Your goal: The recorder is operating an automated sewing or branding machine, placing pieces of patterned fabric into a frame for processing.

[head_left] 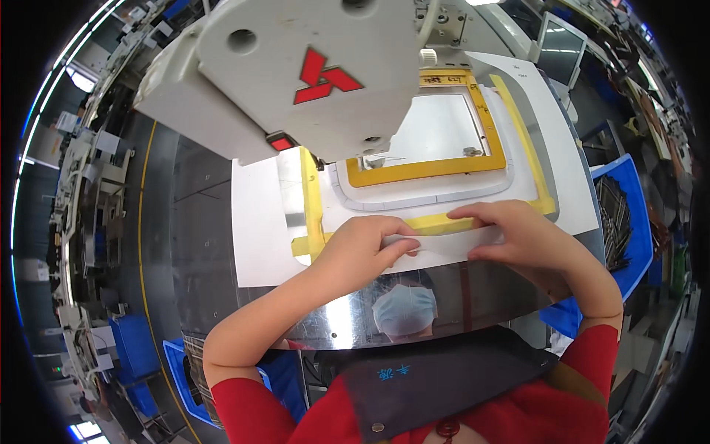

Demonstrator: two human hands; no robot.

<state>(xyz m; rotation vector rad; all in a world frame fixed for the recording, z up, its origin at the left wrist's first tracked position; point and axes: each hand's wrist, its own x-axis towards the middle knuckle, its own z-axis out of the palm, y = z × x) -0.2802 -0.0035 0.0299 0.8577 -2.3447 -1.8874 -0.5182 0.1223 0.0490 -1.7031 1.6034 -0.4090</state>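
Note:
My left hand (367, 248) pinches a thin white strip (451, 250) between thumb and fingers. My right hand (514, 233) curves round the strip's other end, its thumb below and fingers above. The strip spans the gap between both hands, over the front part of a white sheet (259, 259) marked with yellow tape (310, 200). Whether the strip is cloth or paper I cannot tell. Just beyond my hands lies a yellow clamp frame (429, 176) with a bright, pale panel inside it. The sewing machine's white head (318, 81) overhangs the frame's left side.
A shiny metal table (355, 325) reflects a mask at its front edge. To the right stands a blue bin (640, 222) holding metal rods; another blue bin (177, 377) sits low at the left. A screen (558, 48) is at the back right.

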